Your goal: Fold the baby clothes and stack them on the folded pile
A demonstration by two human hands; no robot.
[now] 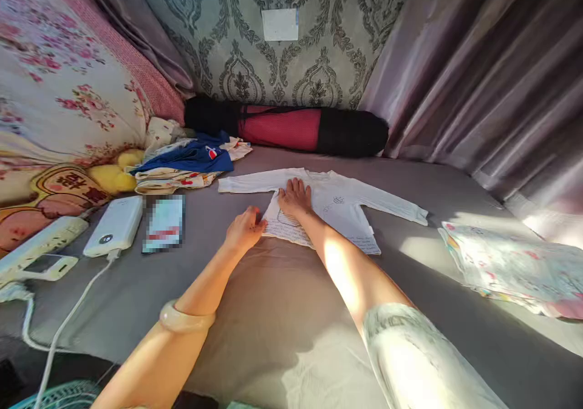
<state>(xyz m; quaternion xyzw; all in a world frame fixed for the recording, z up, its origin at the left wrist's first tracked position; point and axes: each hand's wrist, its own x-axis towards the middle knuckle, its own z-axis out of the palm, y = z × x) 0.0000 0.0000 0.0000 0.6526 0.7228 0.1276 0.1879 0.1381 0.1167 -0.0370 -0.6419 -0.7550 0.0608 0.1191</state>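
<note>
A small white long-sleeved shirt [346, 215] lies spread on the grey sheet, its sleeves stretched out to both sides and its neckline toward the back. My right hand [295, 199] rests flat on the upper left part of its front, fingers spread. At the shirt's lower left corner, my left hand [246, 230] has its fingers closed together on the hem edge. Line drawings and small printed text show on the shirt's front.
Folded clothes [182, 163] are piled at the back left, beside a yellow plush toy [112, 178]. A power bank [113, 227], cable, power strip [43, 248] and blurred packet [164, 224] lie left. Folded fabric [519, 266] lies right; a black-and-red roll [282, 128] lies behind.
</note>
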